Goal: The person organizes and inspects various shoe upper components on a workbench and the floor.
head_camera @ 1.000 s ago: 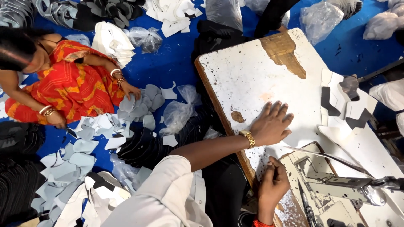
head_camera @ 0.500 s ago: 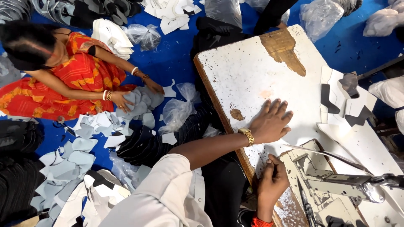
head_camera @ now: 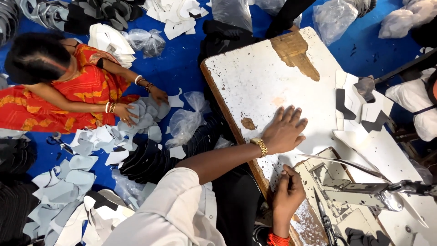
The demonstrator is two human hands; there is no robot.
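Note:
My left hand (head_camera: 284, 132), with a gold watch on its wrist, lies flat and palm down on the worn white table (head_camera: 255, 77), fingers spread. My right hand (head_camera: 287, 191), with a red thread at the wrist, rests at the table's near edge beside the sewing machine (head_camera: 359, 191). Its fingers are drawn together and I see nothing in them. White and black cut pieces (head_camera: 359, 102) lie stacked just beyond my left hand. Scissors (head_camera: 327, 223) lie near my right hand.
A person in a red garment (head_camera: 82, 86) sits on the blue floor (head_camera: 182, 64) at the left, both hands on grey cut pieces (head_camera: 141, 116). Heaps of white, grey and black pieces and clear plastic bags (head_camera: 186, 120) surround them. Another person's white sleeve (head_camera: 416, 102) is at the right edge.
The seated person has shifted right and brought both hands onto the grey pieces. My two hands have stayed where they were.

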